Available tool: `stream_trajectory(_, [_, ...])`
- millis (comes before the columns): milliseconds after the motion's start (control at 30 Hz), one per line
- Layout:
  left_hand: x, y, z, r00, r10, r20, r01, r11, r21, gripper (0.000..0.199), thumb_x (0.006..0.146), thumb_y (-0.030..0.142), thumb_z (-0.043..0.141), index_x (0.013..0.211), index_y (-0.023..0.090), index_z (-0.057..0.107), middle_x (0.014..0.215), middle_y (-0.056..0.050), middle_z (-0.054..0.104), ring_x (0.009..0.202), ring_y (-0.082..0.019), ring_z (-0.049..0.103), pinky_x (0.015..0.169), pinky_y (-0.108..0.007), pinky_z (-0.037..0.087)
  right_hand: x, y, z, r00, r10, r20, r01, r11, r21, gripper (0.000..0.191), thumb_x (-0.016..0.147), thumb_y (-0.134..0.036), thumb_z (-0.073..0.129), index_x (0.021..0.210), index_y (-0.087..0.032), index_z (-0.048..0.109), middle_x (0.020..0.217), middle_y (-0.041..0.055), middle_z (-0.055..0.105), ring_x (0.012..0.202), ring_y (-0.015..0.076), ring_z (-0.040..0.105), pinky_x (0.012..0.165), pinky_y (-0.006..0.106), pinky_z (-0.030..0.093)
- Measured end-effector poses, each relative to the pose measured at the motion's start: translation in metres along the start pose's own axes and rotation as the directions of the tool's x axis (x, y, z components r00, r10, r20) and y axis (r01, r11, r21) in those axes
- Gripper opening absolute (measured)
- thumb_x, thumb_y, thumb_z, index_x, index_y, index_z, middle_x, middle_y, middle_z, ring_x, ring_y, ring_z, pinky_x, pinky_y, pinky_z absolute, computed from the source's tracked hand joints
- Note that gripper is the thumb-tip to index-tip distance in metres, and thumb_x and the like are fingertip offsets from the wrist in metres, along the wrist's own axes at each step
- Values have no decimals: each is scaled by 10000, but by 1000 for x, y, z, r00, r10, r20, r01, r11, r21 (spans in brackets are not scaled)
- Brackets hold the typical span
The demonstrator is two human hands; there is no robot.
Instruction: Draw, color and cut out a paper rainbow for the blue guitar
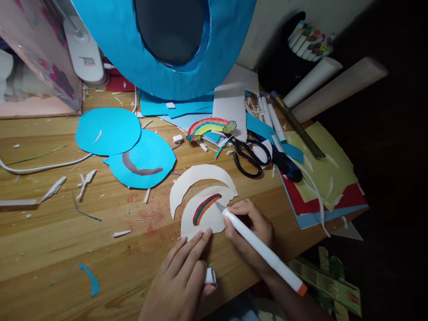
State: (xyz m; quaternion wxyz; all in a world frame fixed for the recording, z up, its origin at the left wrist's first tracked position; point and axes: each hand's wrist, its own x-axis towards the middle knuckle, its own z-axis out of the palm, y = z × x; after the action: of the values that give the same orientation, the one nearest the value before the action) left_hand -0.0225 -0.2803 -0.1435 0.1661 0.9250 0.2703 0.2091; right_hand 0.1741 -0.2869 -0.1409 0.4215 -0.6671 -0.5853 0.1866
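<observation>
In the head view, my right hand (252, 227) grips a white marker (264, 252) with an orange end. Its grey tip meets a cream paper piece (214, 216) beside a drawn arc of red, green and orange stripes. My left hand (183, 272) presses that paper's lower edge with outstretched fingertips, while a white marker cap (210, 276) is tucked between its thumb and curled fingers. Just above lies a cream paper crescent (200, 173). A coloured paper rainbow (210, 127) and black-handled scissors (249, 154) rest farther back.
Two blue paper ovals (109, 131) overlap at the left, among paper scraps. A large blue ring (167, 80) stands at the back. Coloured sheets (321, 178), a dark-handled cutter (287, 165) and paper rolls (337, 89) are on the right, near a marker holder (309, 42).
</observation>
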Motion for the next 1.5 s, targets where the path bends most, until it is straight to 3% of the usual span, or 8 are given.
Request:
stream_trajectory(233, [2, 2, 0, 1000, -17, -2, 16, 999, -36, 250, 957, 218, 362, 877, 161, 591, 1277, -118, 604, 1186, -191, 560, 954, -326, 511, 5, -3, 0, 960, -253, 120, 254, 967, 8, 214, 728, -73, 602, 863, -227, 539, 687, 6, 603, 628, 160, 527, 587, 298, 485])
stream_trajectory(433, [1, 2, -1, 1000, -26, 0, 26, 998, -60, 233, 950, 220, 386, 851, 164, 589, 1297, -117, 589, 1206, -189, 542, 989, -318, 485, 5, -3, 1, 986, -156, 52, 156, 988, -3, 193, 736, -90, 602, 862, -228, 550, 707, 10, 603, 657, 168, 552, 600, 297, 490])
stream_trajectory(600, [1, 2, -1, 1000, -29, -6, 29, 998, -53, 246, 952, 229, 380, 856, 163, 596, 1279, -114, 603, 1186, -189, 560, 974, -318, 498, 5, -3, 2, 959, -258, 116, 260, 966, -1, 214, 730, -78, 602, 865, -230, 535, 680, 6, 601, 620, 163, 531, 581, 295, 484])
stream_trajectory(1067, [1, 3, -2, 999, -37, 13, 38, 998, -59, 243, 949, 202, 370, 872, 162, 598, 1309, -122, 577, 1206, -200, 546, 963, -344, 512, -2, -2, 0, 982, -115, 148, 99, 989, 112, 176, 736, -130, 633, 858, -236, 563, 715, 0, 595, 644, 160, 559, 573, 278, 478])
stream_trajectory(1167, [2, 3, -3, 1000, -3, 28, 3, 1000, 3, 259, 958, 214, 351, 844, 163, 578, 1300, -137, 580, 1210, -206, 544, 939, -346, 527, 0, -2, -5, 998, -3, 59, -10, 976, 218, 167, 815, -185, 593, 970, -243, 570, 756, 5, 646, 640, 151, 604, 571, 264, 500])
stream_trajectory(1300, [2, 1, -4, 999, 53, 7, -53, 996, 73, 284, 971, 248, 347, 795, 173, 558, 1267, -127, 606, 1187, -182, 564, 977, -301, 492, 20, 9, -15, 994, 100, -34, -91, 973, 212, 152, 898, -214, 528, 1039, -253, 568, 904, 32, 705, 801, 160, 665, 735, 299, 534])
stream_trajectory(1400, [3, -1, -4, 994, 92, -61, -84, 989, 119, 320, 976, 299, 356, 740, 184, 539, 1199, -104, 657, 1133, -155, 604, 1030, -253, 426, 40, 18, -23, 986, 103, 128, -122, 980, 155, 115, 840, -233, 620, 952, -243, 598, 930, 34, 678, 832, 168, 651, 725, 286, 539])
stream_trajectory(1500, [4, -4, -2, 985, 118, -129, -97, 983, 156, 349, 977, 311, 347, 697, 196, 521, 1130, -79, 697, 1084, -133, 633, 1097, -244, 316, 57, 19, -27, 946, 117, 301, -177, 967, 182, 146, 780, -265, 688, 867, -229, 576, 789, 1, 632, 682, 148, 618, 598, 249, 535])
